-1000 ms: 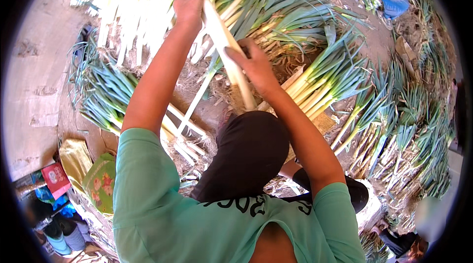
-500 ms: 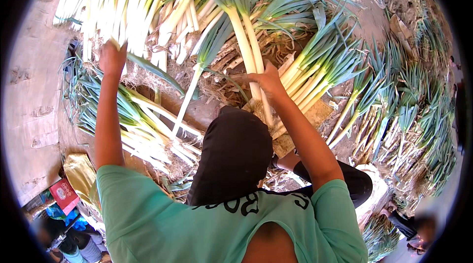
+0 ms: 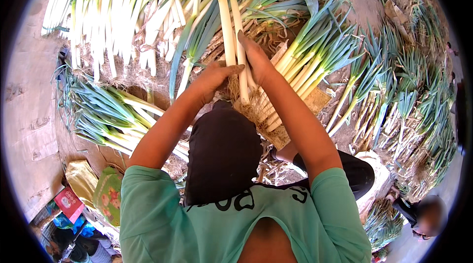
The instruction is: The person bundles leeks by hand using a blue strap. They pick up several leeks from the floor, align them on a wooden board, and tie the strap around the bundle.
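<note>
Two long leeks stand nearly upright in front of me, their white shanks and roots low and their leaves fanning away. My left hand is closed around the lower part of the left shank, thumb pointing right. My right hand grips the right shank slightly higher, its fingers partly hidden. A single leek leans just left of my left hand. To the right of my right hand lies a bundle of leeks, roots toward me, on a yellowish board.
A large heap of leeks spreads across the far left. Another pile lies nearer on the left, beside wooden planks. More leeks line the right. A red packet and a green patterned bag sit lower left. Another person is lower right.
My left hand has moved from the far-left heap to the two upright leeks and closed on one. My right hand has shifted slightly up and left. The leaning leek has changed position.
</note>
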Available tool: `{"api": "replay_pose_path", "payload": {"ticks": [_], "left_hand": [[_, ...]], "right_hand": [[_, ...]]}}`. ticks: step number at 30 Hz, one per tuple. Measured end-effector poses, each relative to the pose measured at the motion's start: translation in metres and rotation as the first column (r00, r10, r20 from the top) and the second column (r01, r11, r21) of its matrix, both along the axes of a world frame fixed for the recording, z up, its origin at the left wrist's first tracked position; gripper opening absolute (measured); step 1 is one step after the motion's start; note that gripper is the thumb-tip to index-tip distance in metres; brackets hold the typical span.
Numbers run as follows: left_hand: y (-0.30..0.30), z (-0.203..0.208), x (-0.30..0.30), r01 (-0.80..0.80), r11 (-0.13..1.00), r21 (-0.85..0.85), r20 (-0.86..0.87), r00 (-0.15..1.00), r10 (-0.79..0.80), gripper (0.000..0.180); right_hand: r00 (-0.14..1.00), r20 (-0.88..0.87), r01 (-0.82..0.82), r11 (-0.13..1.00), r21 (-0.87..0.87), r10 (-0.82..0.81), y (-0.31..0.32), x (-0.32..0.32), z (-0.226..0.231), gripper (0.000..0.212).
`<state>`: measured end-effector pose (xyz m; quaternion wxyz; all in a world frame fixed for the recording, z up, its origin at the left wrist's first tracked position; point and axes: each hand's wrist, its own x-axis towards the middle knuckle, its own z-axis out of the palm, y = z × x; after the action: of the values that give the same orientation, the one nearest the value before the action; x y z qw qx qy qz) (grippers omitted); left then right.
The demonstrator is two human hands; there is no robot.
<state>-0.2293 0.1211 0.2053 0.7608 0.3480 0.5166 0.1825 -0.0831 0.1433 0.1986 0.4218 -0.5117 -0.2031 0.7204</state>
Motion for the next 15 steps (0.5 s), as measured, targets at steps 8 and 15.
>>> {"api": "replay_pose_path", "payload": {"ticks": [8,15], "left_hand": [[-0.009,-0.006,-0.016,-0.058,0.988,-0.145,0.175,0.981,0.083,0.032],[-0.023,-0.004,-0.004,-0.09,0.942,-0.322,0.206,0.965,0.162,0.042]], "right_hand": [[0.974,-0.07,0.19,0.944,-0.272,-0.216,0.021,0.009,-0.003,0.036],[0.95,-0.157,0.241,0.952,-0.188,-0.271,0.009,-0.009,-0.039,0.033]]}}
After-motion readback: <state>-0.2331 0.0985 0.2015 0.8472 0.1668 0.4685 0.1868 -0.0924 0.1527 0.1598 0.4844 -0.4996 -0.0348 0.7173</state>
